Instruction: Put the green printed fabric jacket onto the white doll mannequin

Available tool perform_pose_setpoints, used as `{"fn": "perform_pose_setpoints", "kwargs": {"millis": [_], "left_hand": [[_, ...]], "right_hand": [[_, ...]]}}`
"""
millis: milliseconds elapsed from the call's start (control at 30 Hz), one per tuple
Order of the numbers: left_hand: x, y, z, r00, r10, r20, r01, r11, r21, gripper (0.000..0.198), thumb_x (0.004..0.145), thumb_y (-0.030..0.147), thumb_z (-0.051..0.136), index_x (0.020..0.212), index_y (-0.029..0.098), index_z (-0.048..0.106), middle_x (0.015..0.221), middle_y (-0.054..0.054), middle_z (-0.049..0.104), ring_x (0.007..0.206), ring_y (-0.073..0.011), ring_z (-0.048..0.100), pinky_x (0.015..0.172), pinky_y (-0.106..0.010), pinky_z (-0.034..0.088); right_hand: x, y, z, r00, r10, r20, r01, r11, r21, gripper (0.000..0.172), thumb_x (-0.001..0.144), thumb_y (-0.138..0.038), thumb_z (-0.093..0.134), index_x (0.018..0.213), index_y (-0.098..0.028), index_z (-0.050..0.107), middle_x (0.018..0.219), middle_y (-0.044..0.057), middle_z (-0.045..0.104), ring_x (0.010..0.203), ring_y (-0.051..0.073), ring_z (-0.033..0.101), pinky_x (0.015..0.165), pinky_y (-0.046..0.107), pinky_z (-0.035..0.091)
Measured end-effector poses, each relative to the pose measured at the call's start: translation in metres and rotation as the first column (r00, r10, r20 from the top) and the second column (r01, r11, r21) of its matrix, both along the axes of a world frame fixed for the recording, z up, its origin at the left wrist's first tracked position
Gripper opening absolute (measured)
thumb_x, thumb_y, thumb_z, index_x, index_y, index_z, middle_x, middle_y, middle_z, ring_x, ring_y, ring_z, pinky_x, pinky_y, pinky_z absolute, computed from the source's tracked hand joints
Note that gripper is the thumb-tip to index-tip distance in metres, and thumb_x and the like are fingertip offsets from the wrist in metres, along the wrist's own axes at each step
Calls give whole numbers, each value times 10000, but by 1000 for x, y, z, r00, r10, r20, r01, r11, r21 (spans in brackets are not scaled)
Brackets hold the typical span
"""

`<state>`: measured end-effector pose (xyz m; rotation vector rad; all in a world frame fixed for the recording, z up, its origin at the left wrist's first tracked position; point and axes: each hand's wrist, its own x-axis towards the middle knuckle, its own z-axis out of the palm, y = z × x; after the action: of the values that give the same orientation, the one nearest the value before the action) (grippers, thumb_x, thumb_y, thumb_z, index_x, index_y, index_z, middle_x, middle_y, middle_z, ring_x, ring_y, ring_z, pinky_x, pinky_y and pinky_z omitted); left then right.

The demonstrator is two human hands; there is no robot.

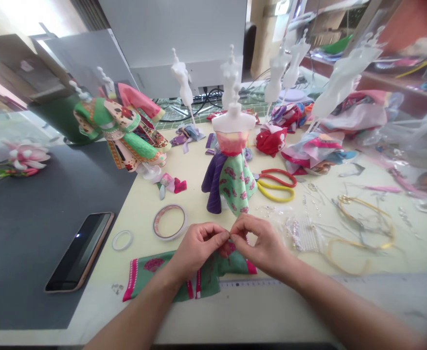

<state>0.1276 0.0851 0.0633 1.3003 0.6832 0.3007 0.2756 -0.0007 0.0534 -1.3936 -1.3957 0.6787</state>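
Observation:
My left hand (202, 245) and my right hand (259, 240) meet over the table, thumbs and forefingers pinched tip to tip. Whatever lies between the fingertips is too small to make out. Beneath them spreads a small green doll garment (166, 270) with pink trim and a fan pattern, partly covered by my hands and left forearm. Just behind stands a white doll dress form (234, 119) wearing a peach top and a skirt (237, 182) of purple and mint floral cloth. A clear ruler (272, 283) runs along under the garment.
Tape rolls (169, 222) and a phone (80, 253) lie to the left. Red-and-yellow-handled scissors (277, 184), beads in a bag (303, 233) and yellow-handled pliers (366, 218) are on the right. Several bare white dress forms (181, 75) and a dressed one (104, 114) stand behind, among fabric scraps.

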Motion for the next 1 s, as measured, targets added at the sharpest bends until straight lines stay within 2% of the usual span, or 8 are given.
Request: {"fn": "perform_pose_setpoints", "kwargs": {"millis": [433,733,1000], "left_hand": [[0,0,0,1000,14,-18,-13,1000,24,254,817,358,627,715,125,642,615,-14,623,596,-108,562,608,-221,460],[1,-1,2,999,6,-34,-4,998,64,236,805,339,636,692,133,642,607,-9,621,596,-110,560,600,-217,454],[-1,-1,4,998,-58,0,58,998,-9,223,812,314,631,687,129,640,603,-9,622,581,-99,558,590,-204,454]], "right_hand": [[0,1,2,1000,-8,1,8,1000,-8,115,760,-101,531,684,-182,559,630,-16,551,581,109,499,550,248,414],[-2,2,1,999,-37,15,38,999,-31,127,713,-81,514,641,-186,513,616,-25,523,564,99,474,526,234,389],[0,0,7,986,5,-165,-45,970,-239,118,727,-118,514,627,-181,513,592,-37,517,559,91,461,511,218,373]]}}
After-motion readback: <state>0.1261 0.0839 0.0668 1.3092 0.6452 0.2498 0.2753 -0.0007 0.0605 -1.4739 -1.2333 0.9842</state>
